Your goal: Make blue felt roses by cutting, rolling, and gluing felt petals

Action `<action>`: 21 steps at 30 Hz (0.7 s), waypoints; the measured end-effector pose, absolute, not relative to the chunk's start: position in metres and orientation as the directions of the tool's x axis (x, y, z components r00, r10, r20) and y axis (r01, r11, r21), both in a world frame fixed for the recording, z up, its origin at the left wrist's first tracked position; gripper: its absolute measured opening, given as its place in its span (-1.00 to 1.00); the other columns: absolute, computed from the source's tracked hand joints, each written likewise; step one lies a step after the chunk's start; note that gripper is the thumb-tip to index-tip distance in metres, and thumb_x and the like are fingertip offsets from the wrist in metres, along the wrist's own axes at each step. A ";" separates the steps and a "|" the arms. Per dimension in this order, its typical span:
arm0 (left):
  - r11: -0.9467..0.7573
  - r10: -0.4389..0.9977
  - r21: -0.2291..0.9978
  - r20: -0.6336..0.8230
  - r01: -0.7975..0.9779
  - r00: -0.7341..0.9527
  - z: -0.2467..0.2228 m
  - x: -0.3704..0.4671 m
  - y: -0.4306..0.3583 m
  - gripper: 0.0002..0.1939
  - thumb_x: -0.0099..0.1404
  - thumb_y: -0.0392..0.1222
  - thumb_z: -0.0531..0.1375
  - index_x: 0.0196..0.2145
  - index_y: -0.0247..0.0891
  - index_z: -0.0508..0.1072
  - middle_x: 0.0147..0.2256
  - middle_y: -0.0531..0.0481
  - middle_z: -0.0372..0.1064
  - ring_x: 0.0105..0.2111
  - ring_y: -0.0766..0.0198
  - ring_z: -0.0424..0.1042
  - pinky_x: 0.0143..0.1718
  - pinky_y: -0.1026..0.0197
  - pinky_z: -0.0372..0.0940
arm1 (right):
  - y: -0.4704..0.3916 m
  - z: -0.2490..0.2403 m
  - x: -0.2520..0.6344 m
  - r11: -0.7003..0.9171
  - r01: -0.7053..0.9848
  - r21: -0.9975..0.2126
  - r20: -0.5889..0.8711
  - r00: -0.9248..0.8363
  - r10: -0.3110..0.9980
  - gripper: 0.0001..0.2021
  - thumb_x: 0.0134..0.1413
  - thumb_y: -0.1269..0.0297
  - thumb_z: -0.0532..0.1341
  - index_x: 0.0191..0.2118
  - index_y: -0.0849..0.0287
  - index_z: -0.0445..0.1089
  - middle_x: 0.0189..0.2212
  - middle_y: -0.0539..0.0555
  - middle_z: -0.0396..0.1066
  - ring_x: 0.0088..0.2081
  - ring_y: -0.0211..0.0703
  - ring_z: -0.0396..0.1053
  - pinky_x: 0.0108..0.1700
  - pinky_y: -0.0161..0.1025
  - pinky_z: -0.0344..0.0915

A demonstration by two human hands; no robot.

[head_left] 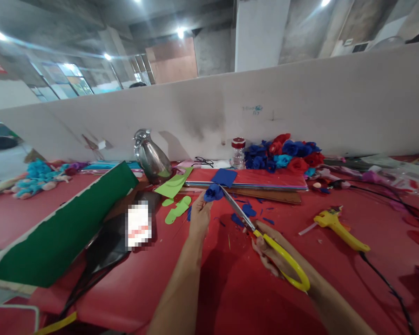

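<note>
Table (237,298): red, running under all the work
Green sheet (70,232): on the person's left, lying at a slant
Paper stack (265,177): red on top, laid flat beyond the hands
Flower pile (282,153): blue and red blooms behind the stack
Jug (153,158): shiny metal, near the back wall
Scissors (245,217): yellow handles, blade tips at the blue flower
Right hand (273,249): wrapped around the scissors' handles
Left hand (200,215): pinching the blue flower
Glue gun (345,233): yellow, lying right of the scissors
Jar (238,156): clear with a red lid, just left of the flower pile
Blue flower (213,192): held up in the left fingers, above the table
Blue scraps (247,210): scattered near the blades
</note>
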State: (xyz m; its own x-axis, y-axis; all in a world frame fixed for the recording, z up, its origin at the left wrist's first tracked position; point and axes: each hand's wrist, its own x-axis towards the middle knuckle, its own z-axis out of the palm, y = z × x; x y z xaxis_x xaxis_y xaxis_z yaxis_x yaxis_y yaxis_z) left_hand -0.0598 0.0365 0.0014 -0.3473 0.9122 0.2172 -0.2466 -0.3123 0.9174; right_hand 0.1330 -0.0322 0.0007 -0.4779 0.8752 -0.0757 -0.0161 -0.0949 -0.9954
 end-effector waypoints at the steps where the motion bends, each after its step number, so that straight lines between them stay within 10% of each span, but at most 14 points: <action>1: -0.310 0.915 0.918 0.216 -0.249 -0.341 0.001 -0.060 0.037 -0.94 -0.02 -0.22 0.29 -0.56 -0.22 0.47 -0.51 0.04 0.43 -0.31 0.24 0.40 -0.13 0.18 0.26 | -0.032 0.001 0.133 -0.093 -0.012 -0.996 -0.076 -0.477 0.876 -0.41 -0.01 -0.30 0.14 -0.10 0.14 0.22 -0.61 -0.22 0.06 -0.80 -0.55 -0.09 -0.79 -0.49 -0.15; 21: -0.255 0.937 0.914 0.154 -0.316 -0.314 0.000 -0.049 0.033 -0.83 -0.01 -0.12 0.37 -0.43 -0.22 0.58 -0.38 0.02 0.54 -0.31 0.27 0.44 -0.06 0.19 0.25 | -0.026 -0.009 0.135 0.000 -0.099 -0.995 0.032 -0.327 0.944 -0.41 0.04 -0.31 0.09 -0.02 0.08 0.17 -0.56 -0.16 0.11 -0.70 -0.45 -0.03 -0.73 -0.45 -0.02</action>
State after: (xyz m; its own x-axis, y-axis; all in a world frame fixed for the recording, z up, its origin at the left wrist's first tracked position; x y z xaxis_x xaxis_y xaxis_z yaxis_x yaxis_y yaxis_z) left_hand -0.0490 0.0328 0.0000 -0.3136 0.9371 0.1536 -0.3157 -0.2555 0.9138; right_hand 0.1350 -0.0261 -0.0093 -0.3270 0.9445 0.0323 -0.0993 -0.0004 -0.9951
